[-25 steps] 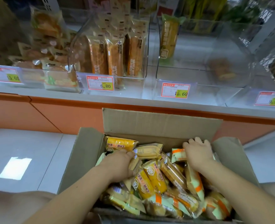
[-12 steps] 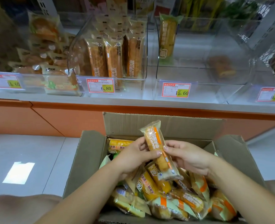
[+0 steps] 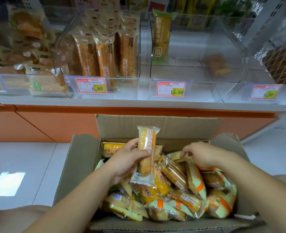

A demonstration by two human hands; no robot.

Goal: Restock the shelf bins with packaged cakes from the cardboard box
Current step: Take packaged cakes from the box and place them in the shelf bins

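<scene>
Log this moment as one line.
left hand: holds cake pack upright over cardboard box | right hand: on boxed packs, grip unclear

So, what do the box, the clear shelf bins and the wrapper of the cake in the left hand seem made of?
Box: brown cardboard, matt, likely corrugated by its thick edges.
Shelf bin: clear rigid plastic, perhaps acrylic, glossy; goods show through it.
Wrapper in the left hand: thin shiny plastic film, partly clear, crimped at the top.
</scene>
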